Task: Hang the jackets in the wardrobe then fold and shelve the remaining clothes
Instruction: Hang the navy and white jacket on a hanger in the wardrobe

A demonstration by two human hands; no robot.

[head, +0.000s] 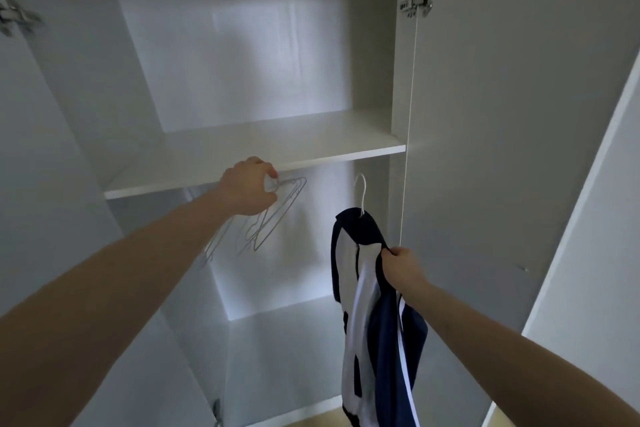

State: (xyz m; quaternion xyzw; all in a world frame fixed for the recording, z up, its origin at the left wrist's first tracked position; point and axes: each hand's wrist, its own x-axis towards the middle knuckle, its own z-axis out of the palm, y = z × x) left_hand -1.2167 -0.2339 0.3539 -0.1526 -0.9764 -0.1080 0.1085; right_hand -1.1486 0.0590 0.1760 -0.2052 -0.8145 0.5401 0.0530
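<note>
Jacket [377, 305]: soft, light, hanging limp on a white hanger [361, 192].
Right hand [403, 267]: pinching its shoulder fabric.
Left hand [247, 185]: gripping empty wire hangers [273, 218], stiff, light.

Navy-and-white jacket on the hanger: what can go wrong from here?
1. The right hand pinches only an edge of the navy-and-white jacket; a tug could pull it askew or off its white hanger.
2. The left hand grips the hooks of several empty wire hangers bunched under the shelf; they may tangle or drop when moved.
3. The rail is hidden by the shelf, so hooking is blind.
</note>
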